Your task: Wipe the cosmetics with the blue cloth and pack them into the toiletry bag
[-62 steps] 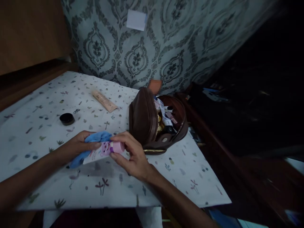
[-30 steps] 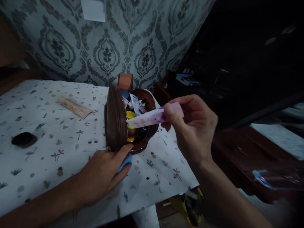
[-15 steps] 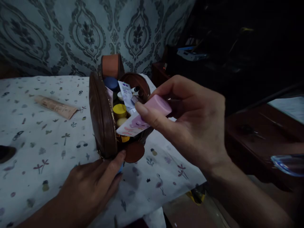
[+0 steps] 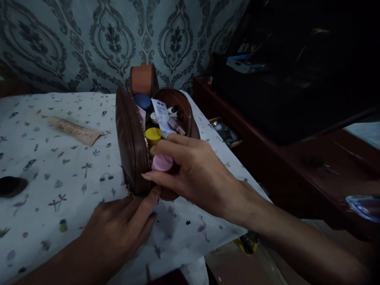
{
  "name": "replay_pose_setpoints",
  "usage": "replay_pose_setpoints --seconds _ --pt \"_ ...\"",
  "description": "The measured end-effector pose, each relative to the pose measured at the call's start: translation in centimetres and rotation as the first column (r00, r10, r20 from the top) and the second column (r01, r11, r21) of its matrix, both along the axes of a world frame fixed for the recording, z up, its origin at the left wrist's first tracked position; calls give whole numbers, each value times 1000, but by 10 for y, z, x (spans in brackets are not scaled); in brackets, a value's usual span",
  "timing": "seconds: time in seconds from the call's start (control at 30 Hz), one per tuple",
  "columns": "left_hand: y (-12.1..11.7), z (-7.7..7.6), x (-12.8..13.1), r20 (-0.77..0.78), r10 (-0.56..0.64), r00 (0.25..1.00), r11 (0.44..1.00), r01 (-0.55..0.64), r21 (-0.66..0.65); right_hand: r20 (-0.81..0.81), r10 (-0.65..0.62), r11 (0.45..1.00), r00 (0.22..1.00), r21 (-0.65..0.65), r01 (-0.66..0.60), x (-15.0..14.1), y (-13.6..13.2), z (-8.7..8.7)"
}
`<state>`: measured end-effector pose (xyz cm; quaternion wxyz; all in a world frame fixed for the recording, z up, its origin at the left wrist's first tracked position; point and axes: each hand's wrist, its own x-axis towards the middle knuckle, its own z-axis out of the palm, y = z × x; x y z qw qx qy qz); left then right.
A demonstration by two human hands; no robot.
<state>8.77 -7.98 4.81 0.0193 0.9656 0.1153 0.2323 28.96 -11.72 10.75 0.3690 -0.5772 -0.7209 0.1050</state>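
A brown zippered cosmetic bag [image 4: 129, 146] stands unzipped on the patterned cloth. Between the thumb and fingers of my right hand [image 4: 196, 170] is a tube with a pink cap [image 4: 162, 162], cap up and body down inside the near end of the bag. Its white printed body is now hidden. My left hand [image 4: 127, 221] grips the bag's near lower end, with a bit of something blue [image 4: 154, 206] showing by its fingertips. Inside the bag are a yellow lid [image 4: 153, 135], a blue round lid [image 4: 143, 101], a white sachet [image 4: 162, 114] and several small cosmetics.
On the white printed cloth [image 4: 74, 174] lie a beige tube [image 4: 74, 130] and a dark oval object [image 4: 12, 187] to the left. A patterned wall [image 4: 113, 43] rises behind. Dark red furniture [image 4: 252, 158] borders the right side, with a clear shiny object [image 4: 363, 208] at the far right.
My right hand has moved left and down, lowering the pink-capped tube from above the bag into its near end and turning it upright. My left hand stays at the bag.
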Motion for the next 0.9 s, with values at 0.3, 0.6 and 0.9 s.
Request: replay_pose_setpoints --seconds 0.3,0.6,0.9 --pt "-1 1 1 51 20 998 994 -25 102 74 58 990 996 -132 -48 1 -9 10" --pt "-2 -5 1 102 17 995 994 -28 106 180 44 993 983 -116 -23 -3 -11 3" --pt "-3 -5 1 80 21 997 995 -28 96 272 27 994 962 -105 2 -11 -5 -2"
